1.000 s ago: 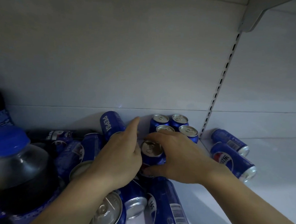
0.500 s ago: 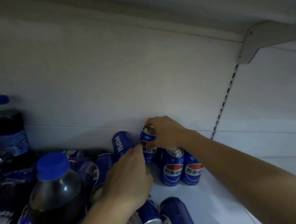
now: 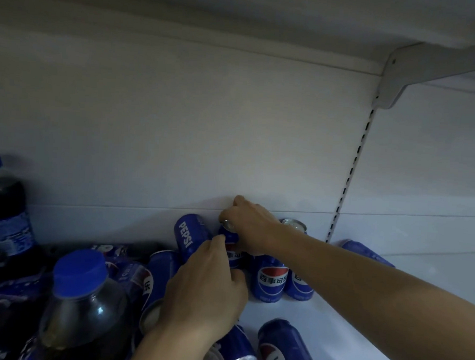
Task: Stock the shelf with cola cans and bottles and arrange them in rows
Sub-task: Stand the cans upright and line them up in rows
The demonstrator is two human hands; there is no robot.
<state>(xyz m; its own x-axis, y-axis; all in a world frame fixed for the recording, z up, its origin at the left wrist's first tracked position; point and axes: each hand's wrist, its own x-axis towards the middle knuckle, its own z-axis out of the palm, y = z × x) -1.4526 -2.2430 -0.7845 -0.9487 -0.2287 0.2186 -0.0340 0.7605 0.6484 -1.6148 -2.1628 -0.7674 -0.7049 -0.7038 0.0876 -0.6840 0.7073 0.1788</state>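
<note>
Head camera view, looking into a dim white shelf (image 3: 325, 319) under an upper shelf bracket (image 3: 396, 75). The right hand (image 3: 251, 227) reached in from the right, its fingers curled down over the top of a blue can (image 3: 231, 247) that stood upright against the back wall (image 3: 178, 135). The left hand (image 3: 205, 291) came in from the near left, back toward the camera, with its forefinger touching the can's left side; whether it gripped the can could not be told. The two hands were close together on that one can. Just right of it stood a cluster of upright cans (image 3: 271, 280), partly hidden by the right forearm. Just left, a tilted can marked PEPSI (image 3: 189, 236) leaned against the wall. More cans lay on their sides in a heap (image 3: 156, 280) to the left and at the near edge (image 3: 285, 350). One lay alone far right (image 3: 364, 251). A dark bottle with a blue cap (image 3: 84, 304) stood near left, and another bottle (image 3: 3, 209) stood far left.
</note>
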